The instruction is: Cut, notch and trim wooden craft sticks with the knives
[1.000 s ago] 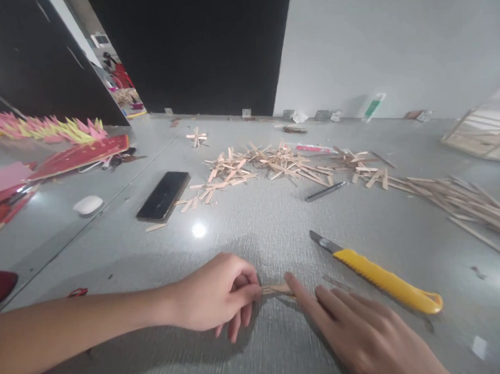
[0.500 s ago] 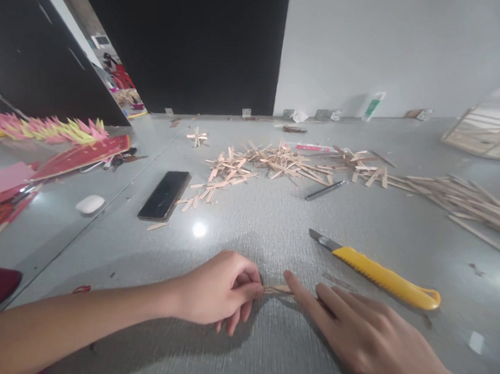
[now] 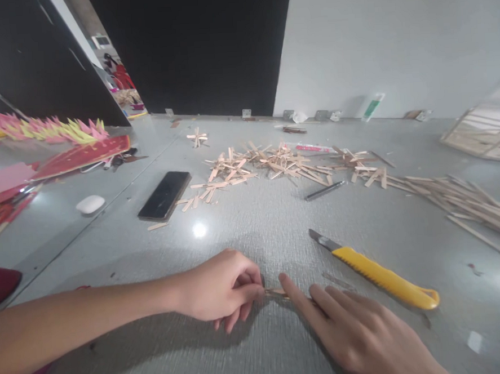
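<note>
My left hand [image 3: 233, 289] pinches one end of some thin wooden strips [image 3: 274, 291] between thumb and fingertips, low over the grey table. My right hand [image 3: 347, 319] lies palm down with its fingers stretched out; the index finger rests on the strips and covers their right part. The right thumb is hidden. To the right of the strips, beyond my right hand, lies a yellow utility knife [image 3: 382, 277] with its blade pointing away to the left.
Behind my hands lie a pile of short wooden pieces [image 3: 280, 161], a pen [image 3: 324, 191] and a phone [image 3: 165, 196]. Long wooden strips [image 3: 466, 199] spread at the right. A white case [image 3: 90, 204] and a red paper shape [image 3: 85, 156] are at the left.
My right hand has slid slightly left along the strips, toward my left hand. The left hand keeps its pinch almost in place.
</note>
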### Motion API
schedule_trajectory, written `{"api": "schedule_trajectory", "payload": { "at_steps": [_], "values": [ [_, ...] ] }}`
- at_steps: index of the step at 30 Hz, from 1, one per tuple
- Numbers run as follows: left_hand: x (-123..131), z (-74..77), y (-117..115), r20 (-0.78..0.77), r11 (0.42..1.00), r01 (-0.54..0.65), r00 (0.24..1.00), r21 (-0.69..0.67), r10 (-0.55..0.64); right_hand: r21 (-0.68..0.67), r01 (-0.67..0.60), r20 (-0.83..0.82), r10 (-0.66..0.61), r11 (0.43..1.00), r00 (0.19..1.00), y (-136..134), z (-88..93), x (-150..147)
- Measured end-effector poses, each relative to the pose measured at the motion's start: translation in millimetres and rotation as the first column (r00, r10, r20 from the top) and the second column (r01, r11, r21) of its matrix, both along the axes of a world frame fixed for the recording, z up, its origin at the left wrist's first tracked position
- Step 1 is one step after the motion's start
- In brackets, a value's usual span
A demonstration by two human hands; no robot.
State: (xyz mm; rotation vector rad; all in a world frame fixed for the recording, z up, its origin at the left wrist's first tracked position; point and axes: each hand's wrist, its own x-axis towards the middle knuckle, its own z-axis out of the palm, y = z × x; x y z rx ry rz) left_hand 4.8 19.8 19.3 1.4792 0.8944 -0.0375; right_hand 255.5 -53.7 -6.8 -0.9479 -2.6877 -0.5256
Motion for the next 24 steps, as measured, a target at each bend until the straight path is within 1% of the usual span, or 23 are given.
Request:
{"api": "schedule_trajectory", "payload": {
  "at_steps": [4,7,10,13,15,17,19,21,22,24],
  "values": [
    [3,-0.7,1,0.003,0.999,0.03,1.0,0.045,-0.03,0.036,-0.022,0.072,0.02,0.999,0.997,3,4.7,2],
    [4,-0.9,0,0.004,0.996,0.043,0.999,0.077,-0.044,0.07,-0.028,0.126,0.019,0.997,0.992,0,11.7,-1],
    [4,0.3,-3,-0.003,0.991,0.045,0.999,0.123,-0.045,0.153,0.003,0.244,-0.041,0.988,0.969,-9,22.6,-12],
    [4,3.2,-6,-0.013,0.979,0.054,0.999,0.194,-0.052,0.176,0.03,0.349,-0.091,0.984,0.933,-16,28.6,-20],
    [4,4.9,-8,-0.02,0.966,0.07,0.998,0.248,-0.067,0.157,0.031,0.314,-0.079,0.987,0.946,-15,24.5,-19],
    [4,5.8,-10,-0.026,0.954,0.085,0.996,0.287,-0.081,0.109,0.021,0.205,-0.043,0.994,0.978,-12,15.2,-16],
    [5,5.9,-11,-0.03,0.948,0.087,0.996,0.306,-0.082,0.068,0.017,0.132,-0.026,0.998,0.991,-8,5.9,-13],
    [5,5.5,-12,-0.03,0.95,0.071,0.997,0.304,-0.065,0.101,0.032,0.148,-0.047,0.994,0.988,-8,1.7,-13],
    [5,5.1,-12,-0.029,0.953,0.059,0.998,0.296,-0.052,0.136,0.044,0.174,-0.067,0.99,0.982,-9,2.5,-15],
    [6,3.4,-12,-0.025,0.963,0.025,1.0,0.27,-0.018,0.206,0.065,0.199,-0.107,0.976,0.974,-14,9.4,-18]
  ]
}}
